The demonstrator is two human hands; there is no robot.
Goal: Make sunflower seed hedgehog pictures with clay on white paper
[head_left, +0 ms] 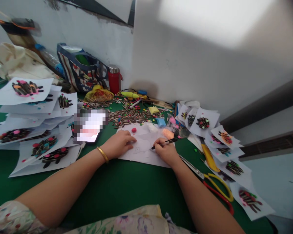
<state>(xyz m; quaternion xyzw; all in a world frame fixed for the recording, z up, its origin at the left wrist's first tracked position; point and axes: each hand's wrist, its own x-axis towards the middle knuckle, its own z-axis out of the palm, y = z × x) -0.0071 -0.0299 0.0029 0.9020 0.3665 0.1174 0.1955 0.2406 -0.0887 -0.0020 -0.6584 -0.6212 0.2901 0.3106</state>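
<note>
The striped tote bag (72, 73) gaped at its top, with something green (82, 59) inside; beside it stood 1 red flask (114, 82), lidded, its contents hidden. A yellow plastic bag (99, 94) lay bunched before these 2, its filling too blurred to name. The black pen (170, 141) was over the white paper (143, 158), its tip by a faint drawn outline (137, 150); its long axis ran nearly sideways, tip leftward and slightly toward the person. The right hand (166, 152) pinched the pen closely; the left hand (119, 144), loosely spread and empty, rested on the paper.
</note>
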